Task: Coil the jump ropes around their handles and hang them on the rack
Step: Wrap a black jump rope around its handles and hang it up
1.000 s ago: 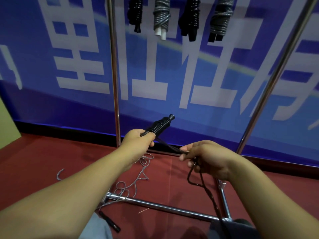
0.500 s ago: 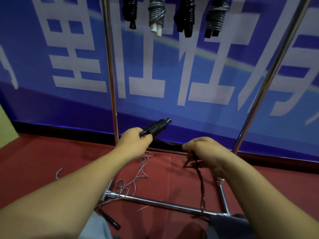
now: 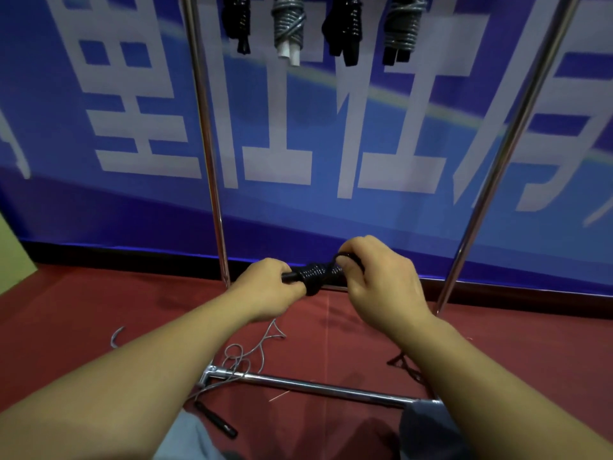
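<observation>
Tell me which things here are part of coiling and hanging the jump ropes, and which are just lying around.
Part of the job:
- black jump rope, gripped by left hand and right hand
- grey rope on the floor, uncoiled
- rack
- four coiled ropes already hanging

Just there:
- blue banner
- red floor

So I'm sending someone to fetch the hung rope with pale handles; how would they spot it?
Look at the metal rack before the blue banner. Four coiled bundles hang along its top. Take the second from the left: grey rope, and the only one with white handle ends poking out below.
</observation>
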Demonstrator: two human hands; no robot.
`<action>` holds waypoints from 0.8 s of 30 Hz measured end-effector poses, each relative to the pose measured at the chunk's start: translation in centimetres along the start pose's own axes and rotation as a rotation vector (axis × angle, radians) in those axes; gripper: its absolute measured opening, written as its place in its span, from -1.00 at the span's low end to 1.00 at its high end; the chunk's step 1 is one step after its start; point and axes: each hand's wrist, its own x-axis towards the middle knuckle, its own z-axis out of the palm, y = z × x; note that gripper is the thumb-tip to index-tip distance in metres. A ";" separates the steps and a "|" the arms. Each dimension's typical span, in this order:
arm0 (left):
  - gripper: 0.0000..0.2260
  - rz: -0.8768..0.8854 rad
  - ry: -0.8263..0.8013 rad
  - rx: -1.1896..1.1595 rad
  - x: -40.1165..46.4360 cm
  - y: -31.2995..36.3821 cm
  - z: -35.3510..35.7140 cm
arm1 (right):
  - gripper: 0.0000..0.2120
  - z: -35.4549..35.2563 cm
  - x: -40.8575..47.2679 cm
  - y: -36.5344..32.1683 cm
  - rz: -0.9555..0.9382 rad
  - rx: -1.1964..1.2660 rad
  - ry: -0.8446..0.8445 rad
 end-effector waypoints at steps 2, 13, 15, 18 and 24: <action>-0.84 0.035 -0.023 0.041 -0.2 0.1 0.1 | -0.95 0.0 0.0 0.0 -0.064 -0.028 0.042; -0.83 0.270 -0.175 0.283 -1.4 0.7 0.4 | -0.71 1.1 0.0 1.2 -0.244 -0.050 0.058; -0.85 0.308 -0.200 0.294 -1.6 0.7 0.3 | -0.70 1.2 0.0 1.4 -0.267 -0.100 0.057; -0.84 0.357 -0.236 0.311 -1.9 0.7 0.1 | -0.69 1.2 0.1 1.6 -0.249 -0.163 0.037; -0.86 0.443 -0.266 0.337 -2.6 1.0 -0.8 | -0.65 0.1 0.9 1.7 -0.019 -0.144 -0.123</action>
